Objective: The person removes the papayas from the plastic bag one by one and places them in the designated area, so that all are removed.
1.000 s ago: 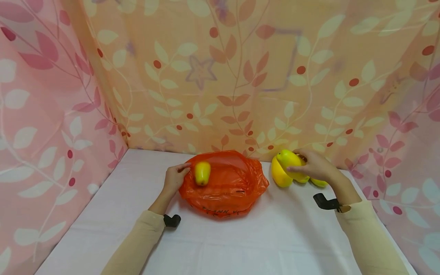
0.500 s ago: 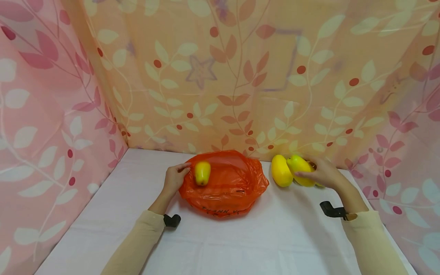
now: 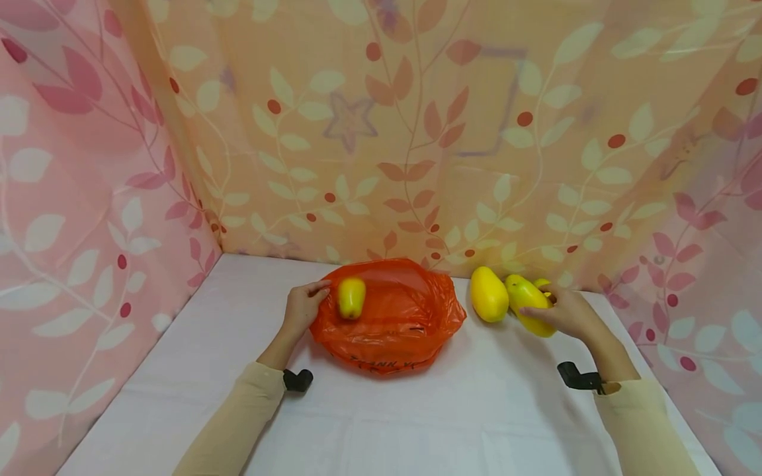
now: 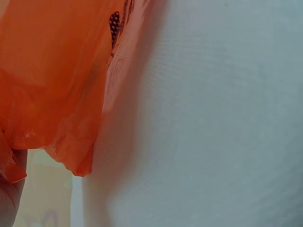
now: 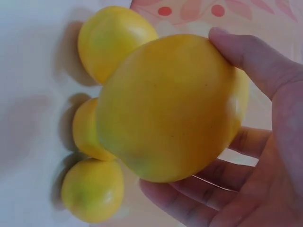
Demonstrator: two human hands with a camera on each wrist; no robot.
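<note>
My left hand (image 3: 305,308) pinches the left rim of an orange-red plastic bag (image 3: 387,324), which lies spread open on the table. A small yellow-green fruit (image 3: 352,297) rests inside the bag near that hand. In the left wrist view the bag (image 4: 52,85) hangs beside part of the left hand (image 4: 9,198). My right hand (image 3: 571,311) grips a large yellow mango (image 3: 528,304), thumb on one side and fingers on the other. Another mango (image 3: 489,295) lies just left of it. The right wrist view shows the held mango (image 5: 170,109) partly covering other yellow fruits (image 5: 92,189).
A white cloth covers the table (image 3: 417,423). Behind it hangs a leaf-patterned orange curtain (image 3: 405,132), with pink curtains (image 3: 89,198) at both sides. The grouped fruits sit close to the back curtain. Each wrist carries a black camera mount (image 3: 579,377).
My right hand has moved right and toward me with the mango, uncovering more of the mango at its left. The left hand stays on the bag's rim.
</note>
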